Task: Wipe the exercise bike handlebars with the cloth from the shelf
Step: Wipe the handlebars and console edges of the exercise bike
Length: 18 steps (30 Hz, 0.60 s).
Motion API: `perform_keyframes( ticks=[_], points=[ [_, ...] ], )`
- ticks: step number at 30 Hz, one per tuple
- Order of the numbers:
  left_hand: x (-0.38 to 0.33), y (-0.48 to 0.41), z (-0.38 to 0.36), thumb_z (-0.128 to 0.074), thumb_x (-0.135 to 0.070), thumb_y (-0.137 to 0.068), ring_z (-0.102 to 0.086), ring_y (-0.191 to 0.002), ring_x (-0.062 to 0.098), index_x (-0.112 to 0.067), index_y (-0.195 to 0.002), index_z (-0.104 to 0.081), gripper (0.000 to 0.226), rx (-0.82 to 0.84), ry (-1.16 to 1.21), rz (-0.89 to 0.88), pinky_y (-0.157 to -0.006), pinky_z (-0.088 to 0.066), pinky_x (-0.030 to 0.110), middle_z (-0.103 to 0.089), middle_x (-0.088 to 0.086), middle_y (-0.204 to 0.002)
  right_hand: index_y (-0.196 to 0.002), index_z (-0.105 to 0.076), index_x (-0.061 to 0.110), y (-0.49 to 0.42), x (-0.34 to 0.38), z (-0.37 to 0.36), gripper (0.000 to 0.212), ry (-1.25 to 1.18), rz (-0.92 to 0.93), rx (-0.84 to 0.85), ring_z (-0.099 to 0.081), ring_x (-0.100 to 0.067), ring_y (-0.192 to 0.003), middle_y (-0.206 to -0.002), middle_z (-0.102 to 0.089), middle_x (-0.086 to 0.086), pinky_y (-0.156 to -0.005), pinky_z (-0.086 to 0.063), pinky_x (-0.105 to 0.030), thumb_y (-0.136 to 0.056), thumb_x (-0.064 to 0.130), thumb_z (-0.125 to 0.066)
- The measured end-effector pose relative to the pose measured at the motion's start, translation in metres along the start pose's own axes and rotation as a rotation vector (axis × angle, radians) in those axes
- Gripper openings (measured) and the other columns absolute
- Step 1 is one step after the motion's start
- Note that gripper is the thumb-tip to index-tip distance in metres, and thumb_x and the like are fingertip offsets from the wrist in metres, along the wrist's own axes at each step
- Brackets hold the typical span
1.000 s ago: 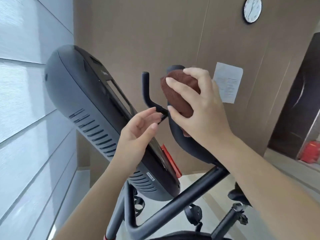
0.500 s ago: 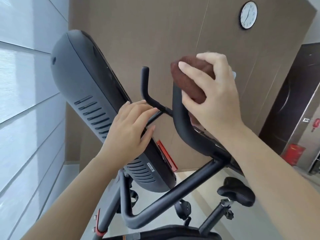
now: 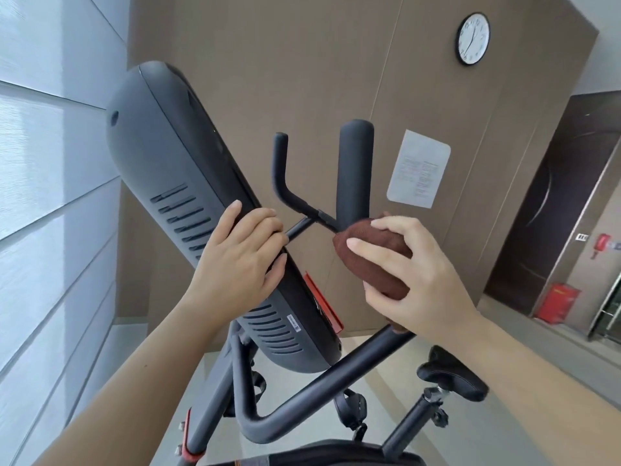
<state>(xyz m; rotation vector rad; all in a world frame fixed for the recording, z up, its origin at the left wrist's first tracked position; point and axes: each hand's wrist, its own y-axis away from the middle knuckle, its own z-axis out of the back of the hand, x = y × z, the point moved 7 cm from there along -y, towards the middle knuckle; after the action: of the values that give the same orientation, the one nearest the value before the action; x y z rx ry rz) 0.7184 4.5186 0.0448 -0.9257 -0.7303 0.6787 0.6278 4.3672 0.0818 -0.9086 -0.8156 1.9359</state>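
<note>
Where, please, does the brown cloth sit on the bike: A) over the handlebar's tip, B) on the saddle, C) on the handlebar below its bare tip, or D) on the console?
C: the right hand grips the cloth round the handlebar, whose tip stands bare above it.

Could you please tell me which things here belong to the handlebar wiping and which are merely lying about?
Job: brown cloth, gripped by the right hand; padded handlebar; left hand holding the console.
Just about: wall clock; paper notice; saddle; red box on the floor.
</note>
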Motion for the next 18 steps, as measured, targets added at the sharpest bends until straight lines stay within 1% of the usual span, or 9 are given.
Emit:
perform_keyframes(
  ticks=[1,2,3,5,8,10,12,16,18],
  points=[
    [0.000,0.000,0.000,-0.050,-0.023,-0.086,-0.056,-0.110,0.026,-0.009,-0.091,-0.066,0.021,0.000,0.001,0.002,-0.104,-0.022,0.044,-0.066,0.006,-0.100,-0.114,-0.064,0.016,-0.004,-0.005,0.006,0.039,-0.079,-0.030,-0.035,-0.053,-0.028,-0.106,-0.116,-0.052,-0.012,-0.087,-0.049,-0.030,-0.075,0.015,-0.063],
    [0.000,-0.001,0.000,-0.050,-0.023,-0.086,-0.056,-0.110,0.026,-0.009,-0.091,-0.066,0.022,0.002,-0.001,0.004,-0.104,-0.022,0.044,-0.066,0.006,-0.100,-0.116,-0.063,0.015,-0.012,-0.011,0.013,0.041,-0.133,-0.069,-0.098,-0.050,-0.022,-0.110,-0.117,-0.049,-0.010,-0.094,-0.042,-0.020,-0.075,0.014,-0.065],
    [0.000,-0.002,0.000,-0.050,-0.023,-0.086,-0.056,-0.110,0.026,-0.009,-0.091,-0.066,0.022,0.004,-0.004,0.006,-0.104,-0.022,0.044,-0.066,0.006,-0.101,-0.117,-0.061,0.013,-0.022,-0.018,0.019,0.042,-0.160,-0.106,-0.177,-0.046,-0.016,-0.113,-0.118,-0.047,-0.009,-0.097,-0.035,-0.013,-0.076,0.012,-0.066],
    [0.001,-0.001,0.000,-0.048,-0.023,-0.086,-0.056,-0.110,0.026,-0.009,-0.091,-0.066,0.023,0.005,-0.012,0.011,-0.104,-0.022,0.044,-0.066,0.006,-0.101,-0.120,-0.059,0.013,-0.045,-0.026,0.020,0.044,-0.205,-0.166,-0.284,-0.040,-0.007,-0.114,-0.120,-0.043,-0.007,-0.098,-0.030,-0.009,-0.077,0.009,-0.066],
    [0.000,0.000,-0.001,-0.046,-0.023,-0.087,-0.056,-0.110,0.026,-0.009,-0.092,-0.066,0.025,-0.001,-0.018,0.006,-0.103,-0.022,0.045,-0.066,0.006,-0.102,-0.123,-0.056,0.015,-0.056,-0.031,0.005,0.048,-0.264,-0.194,-0.270,-0.036,-0.003,-0.118,-0.125,-0.038,-0.003,-0.100,-0.030,-0.011,-0.077,0.007,-0.065],
    [-0.001,0.001,-0.002,-0.045,-0.024,-0.087,-0.056,-0.110,0.026,-0.009,-0.094,-0.066,0.025,-0.007,-0.022,0.000,-0.103,-0.021,0.045,-0.065,0.006,-0.102,-0.123,-0.056,0.018,-0.043,-0.031,0.001,0.050,-0.269,-0.153,-0.212,-0.035,0.001,-0.119,-0.125,-0.038,-0.001,-0.098,-0.032,-0.011,-0.075,0.005,-0.066],
    [-0.001,0.001,-0.002,-0.045,-0.024,-0.088,-0.055,-0.110,0.026,-0.009,-0.095,-0.065,0.025,-0.014,-0.038,-0.007,-0.104,-0.020,0.046,-0.065,0.005,-0.103,-0.122,-0.055,0.022,-0.022,-0.033,-0.002,0.052,-0.307,-0.131,-0.103,-0.037,0.003,-0.119,-0.124,-0.040,0.000,-0.094,-0.035,-0.008,-0.074,0.006,-0.067],
    [-0.001,0.002,-0.001,-0.048,-0.022,-0.086,-0.050,-0.111,0.023,-0.011,-0.094,-0.065,0.022,-0.035,-0.054,-0.002,-0.105,-0.018,0.046,-0.065,0.005,-0.102,-0.118,-0.059,0.029,0.009,-0.038,-0.001,0.050,-0.390,-0.172,0.200,-0.046,-0.002,-0.113,-0.122,-0.047,0.004,-0.090,-0.038,-0.008,-0.072,0.011,-0.065],
    [-0.002,0.000,0.000,-0.048,-0.021,-0.084,-0.048,-0.111,0.022,-0.011,-0.092,-0.065,0.021,-0.045,-0.053,0.008,-0.106,-0.017,0.046,-0.065,0.004,-0.101,-0.117,-0.061,0.031,0.011,-0.040,0.004,0.049,-0.405,-0.155,0.301,-0.049,-0.004,-0.111,-0.120,-0.049,0.007,-0.090,-0.038,-0.009,-0.072,0.012,-0.064]
  ],
)
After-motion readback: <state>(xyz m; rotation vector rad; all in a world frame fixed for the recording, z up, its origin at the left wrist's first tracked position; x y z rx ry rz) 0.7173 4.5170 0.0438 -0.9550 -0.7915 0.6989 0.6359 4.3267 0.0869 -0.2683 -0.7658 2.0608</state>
